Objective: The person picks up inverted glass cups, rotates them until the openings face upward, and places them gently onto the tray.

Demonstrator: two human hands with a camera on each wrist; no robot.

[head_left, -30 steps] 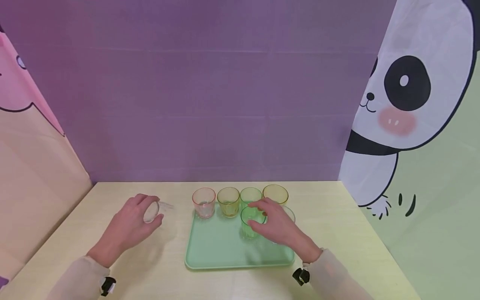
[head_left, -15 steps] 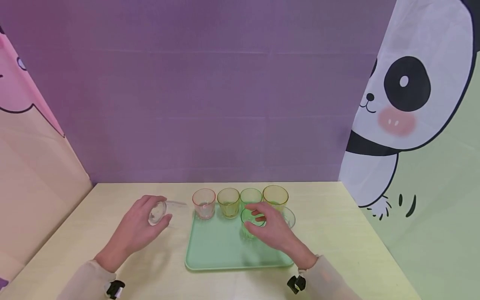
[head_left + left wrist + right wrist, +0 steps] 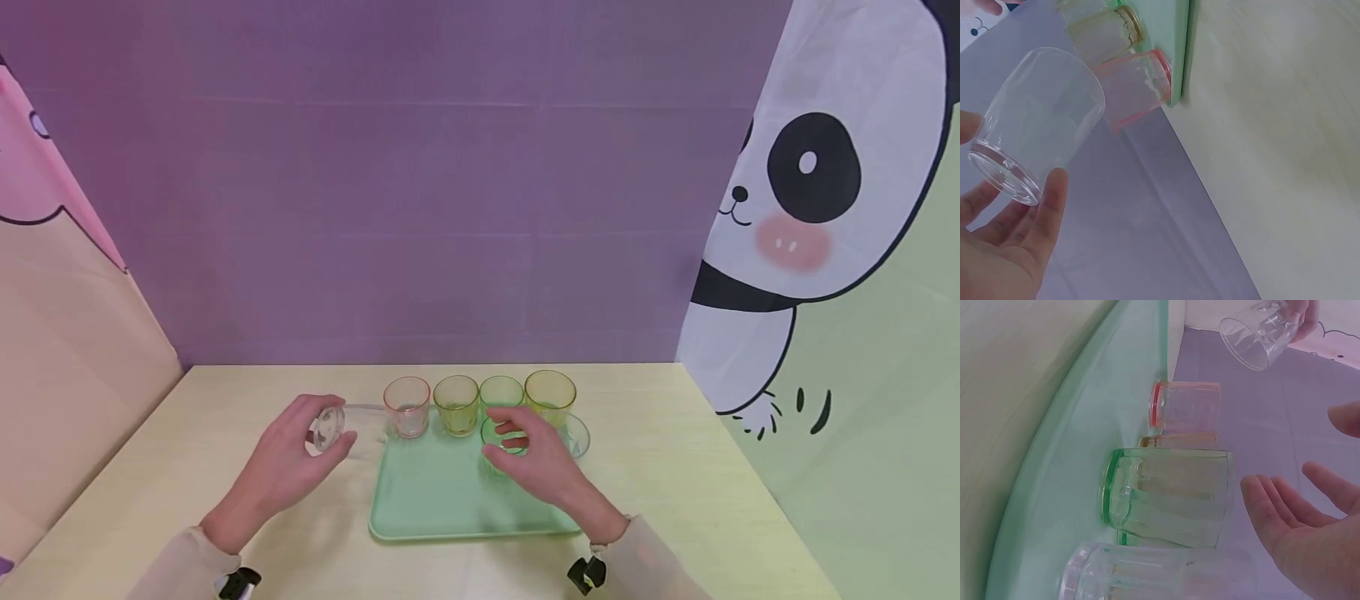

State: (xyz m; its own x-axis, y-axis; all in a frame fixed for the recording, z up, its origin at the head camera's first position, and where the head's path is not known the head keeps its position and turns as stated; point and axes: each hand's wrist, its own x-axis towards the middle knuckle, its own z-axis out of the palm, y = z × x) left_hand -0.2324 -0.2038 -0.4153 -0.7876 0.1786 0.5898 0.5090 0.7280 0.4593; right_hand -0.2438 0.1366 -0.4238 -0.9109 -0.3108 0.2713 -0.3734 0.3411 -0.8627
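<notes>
My left hand (image 3: 281, 471) grips a clear cup (image 3: 1044, 106) around its base, left of the tray and above the table. The cup is tilted sideways, its mouth towards the tray. Over the right part of the green tray (image 3: 435, 500), my right hand (image 3: 543, 462) hovers with thumb and fingers spread. Nothing is in it. Closest to it stands an upright green cup (image 3: 1172, 494), which the hand partly hides in the head view; the fingers are apart from it in the right wrist view. Another clear cup (image 3: 579, 433) stands upright behind the right hand.
Along the tray's back edge stand a pink-rimmed cup (image 3: 408, 410), a yellow cup (image 3: 456, 404), a second green cup (image 3: 501, 389) and another yellow cup (image 3: 551, 387). A purple backdrop (image 3: 450, 208) rises behind the pale table (image 3: 675, 467).
My left hand has moved right with the clear cup, towards the tray, and the cup's base now faces me more. My right hand has shifted slightly left and down, still holding nothing.
</notes>
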